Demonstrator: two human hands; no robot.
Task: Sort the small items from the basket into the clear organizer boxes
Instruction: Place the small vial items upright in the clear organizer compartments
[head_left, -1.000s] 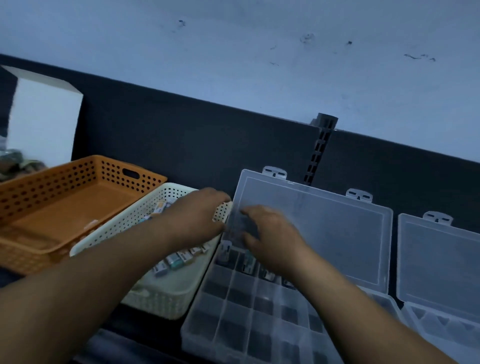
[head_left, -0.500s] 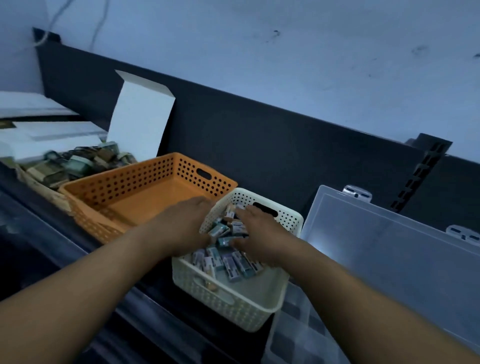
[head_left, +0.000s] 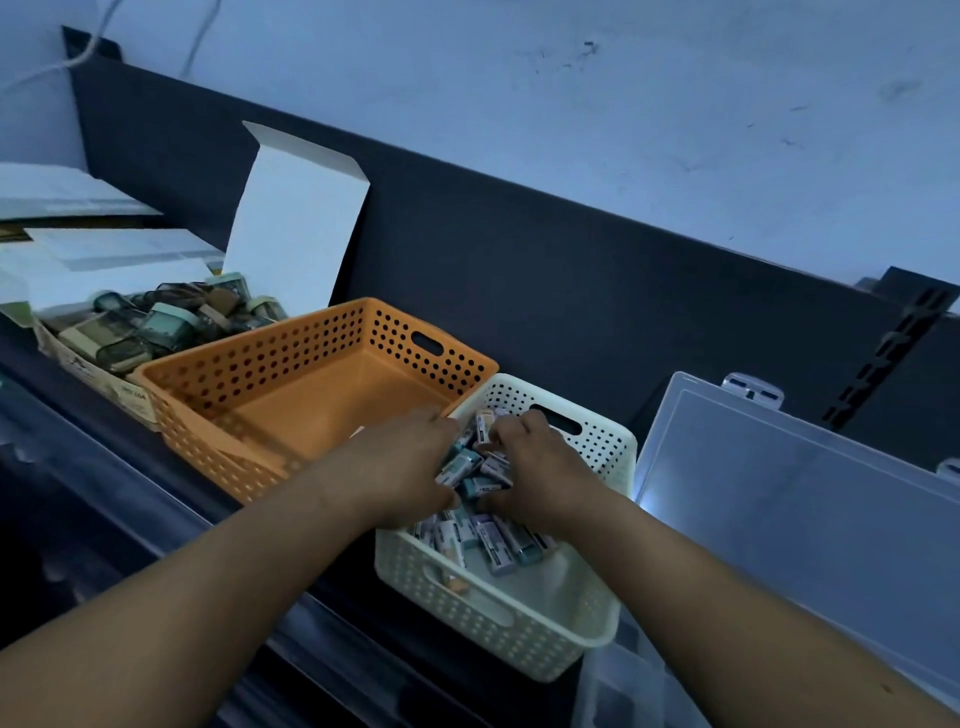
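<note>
From the head view, both hands reach down into the cream basket, which sits on the dark worktop. The left hand lies palm down at the basket's left rim, its fingers bent into the pile of small items. The right hand faces it from the other side, with curled fingers touching the same pile. The two hands cup a cluster of the items between them. Whether either hand actually grips one cannot be told, as the fingertips are hidden. More of the items lie just below the hands, toward the basket's near wall.

Just left of the left hand stands an orange basket, touching the cream one. Beyond it, further left, is an open cardboard box of packets. To the right of the right hand, the raised lid of a clear organizer box leans back, and its base lies under the right forearm.
</note>
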